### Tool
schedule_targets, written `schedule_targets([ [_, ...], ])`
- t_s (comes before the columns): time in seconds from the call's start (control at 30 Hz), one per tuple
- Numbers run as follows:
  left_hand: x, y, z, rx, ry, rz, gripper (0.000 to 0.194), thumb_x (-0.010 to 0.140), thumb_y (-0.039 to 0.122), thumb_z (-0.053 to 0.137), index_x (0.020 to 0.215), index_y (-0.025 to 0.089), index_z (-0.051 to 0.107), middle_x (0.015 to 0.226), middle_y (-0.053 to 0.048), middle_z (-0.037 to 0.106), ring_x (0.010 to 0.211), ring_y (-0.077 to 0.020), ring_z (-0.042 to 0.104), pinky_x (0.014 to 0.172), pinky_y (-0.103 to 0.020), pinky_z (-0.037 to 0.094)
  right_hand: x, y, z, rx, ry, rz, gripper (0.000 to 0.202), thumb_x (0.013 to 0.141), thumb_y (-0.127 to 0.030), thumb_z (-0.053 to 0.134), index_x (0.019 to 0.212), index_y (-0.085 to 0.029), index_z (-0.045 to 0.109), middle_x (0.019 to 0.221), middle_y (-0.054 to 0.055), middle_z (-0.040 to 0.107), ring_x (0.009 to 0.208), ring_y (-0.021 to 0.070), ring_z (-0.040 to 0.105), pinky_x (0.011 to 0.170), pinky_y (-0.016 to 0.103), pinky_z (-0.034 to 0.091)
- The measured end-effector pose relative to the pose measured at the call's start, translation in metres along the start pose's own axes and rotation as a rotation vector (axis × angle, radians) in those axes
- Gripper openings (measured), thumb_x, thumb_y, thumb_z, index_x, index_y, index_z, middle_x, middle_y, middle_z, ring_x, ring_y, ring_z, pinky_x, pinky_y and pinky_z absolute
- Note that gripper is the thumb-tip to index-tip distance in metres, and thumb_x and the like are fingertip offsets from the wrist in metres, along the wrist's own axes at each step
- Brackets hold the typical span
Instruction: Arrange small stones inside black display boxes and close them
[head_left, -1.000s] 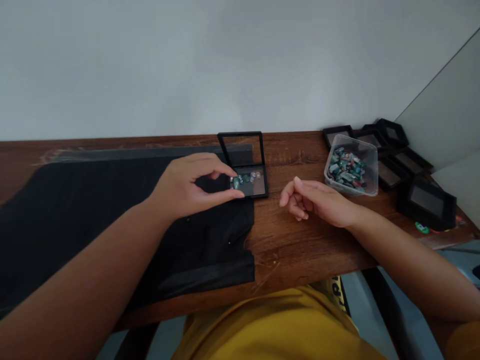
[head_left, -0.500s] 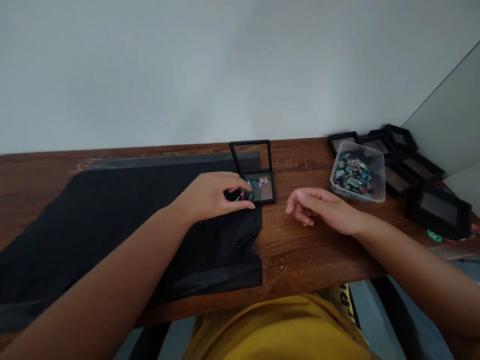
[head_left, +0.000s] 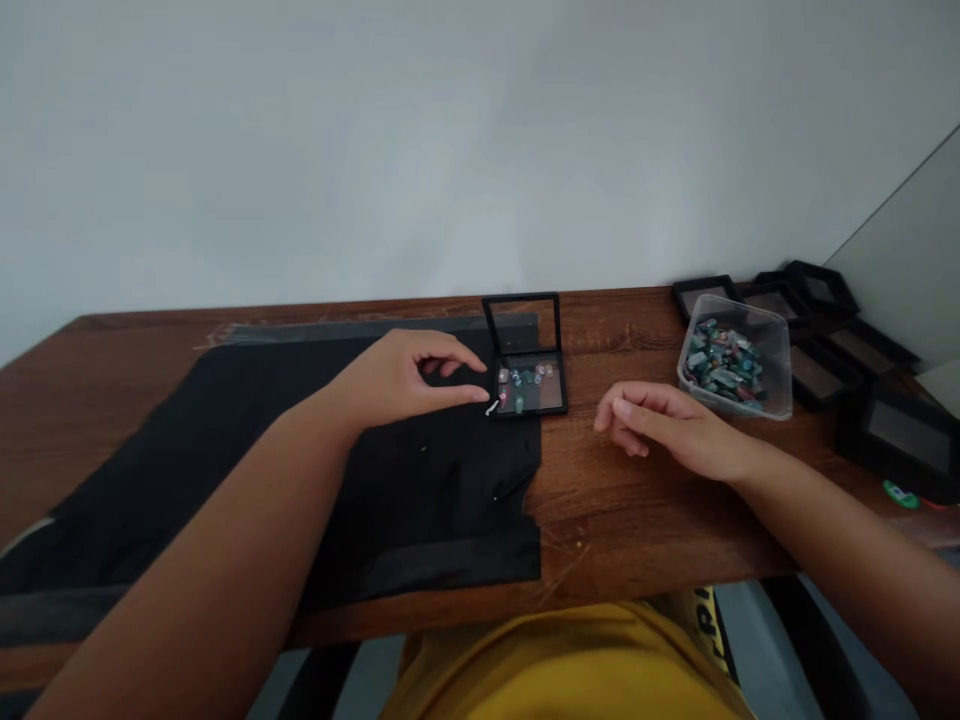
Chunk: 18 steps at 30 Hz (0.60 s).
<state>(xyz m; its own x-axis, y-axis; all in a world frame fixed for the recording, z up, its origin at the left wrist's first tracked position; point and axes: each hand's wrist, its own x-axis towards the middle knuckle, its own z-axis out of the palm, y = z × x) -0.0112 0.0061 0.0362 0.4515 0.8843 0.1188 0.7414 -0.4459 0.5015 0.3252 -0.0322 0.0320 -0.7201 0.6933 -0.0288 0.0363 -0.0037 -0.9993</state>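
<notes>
While the left hand (head_left: 397, 375) holds thumb and forefinger apart, gripping nothing, beside small stones (head_left: 519, 403) inside the black frame (head_left: 552, 394), a light pinch should avoid nudging neighbours. The right hand (head_left: 671, 428) curls loosely, contents unclear, near the tub (head_left: 779, 365).

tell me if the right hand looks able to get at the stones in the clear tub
Probably yes: the right hand is close beside the clear tub, whose top is open, so the stones look reachable from above, over its wall.
</notes>
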Motion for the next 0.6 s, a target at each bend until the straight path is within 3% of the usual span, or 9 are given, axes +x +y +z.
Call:
schedule_targets([
  [0.17, 0.002, -0.002, 0.005, -0.040, -0.125, -0.078, 0.044, 0.077, 0.061, 0.074, 0.095, 0.022, 0.081, 0.073, 0.000, 0.060, 0.066, -0.0141, 0.053, 0.062, -0.026, 0.039, 0.001, 0.003, -0.002, -0.032, 0.007, 0.008, 0.043, 0.100, -0.060, 0.056, 0.094, -0.018, 0.063, 0.065, -0.006, 0.047, 0.060, 0.0105, 0.039, 0.058, 0.026, 0.033],
  [0.33, 0.004, 0.013, 0.023, -0.042, -0.066, 0.003, 0.043, 0.081, 0.062, 0.073, 0.099, 0.024, 0.081, 0.068, 0.003, 0.059, 0.058, -0.0117, 0.049, 0.057, -0.024, 0.037, 0.003, 0.004, -0.003, -0.057, 0.017, 0.011, 0.044, 0.099, -0.062, 0.057, 0.095, -0.018, 0.063, 0.066, -0.005, 0.048, 0.060, 0.0106, 0.040, 0.058, 0.026, 0.034],
  [0.6, 0.006, 0.023, 0.033, 0.050, -0.069, 0.152, 0.035, 0.091, 0.055, 0.068, 0.102, 0.025, 0.081, 0.074, 0.001, 0.067, 0.067, -0.0143, 0.062, 0.068, -0.025, 0.045, 0.003, 0.004, -0.003, -0.059, 0.029, 0.016, 0.043, 0.098, -0.060, 0.060, 0.095, -0.017, 0.063, 0.067, -0.006, 0.049, 0.060, 0.0101, 0.040, 0.057, 0.026, 0.033],
])
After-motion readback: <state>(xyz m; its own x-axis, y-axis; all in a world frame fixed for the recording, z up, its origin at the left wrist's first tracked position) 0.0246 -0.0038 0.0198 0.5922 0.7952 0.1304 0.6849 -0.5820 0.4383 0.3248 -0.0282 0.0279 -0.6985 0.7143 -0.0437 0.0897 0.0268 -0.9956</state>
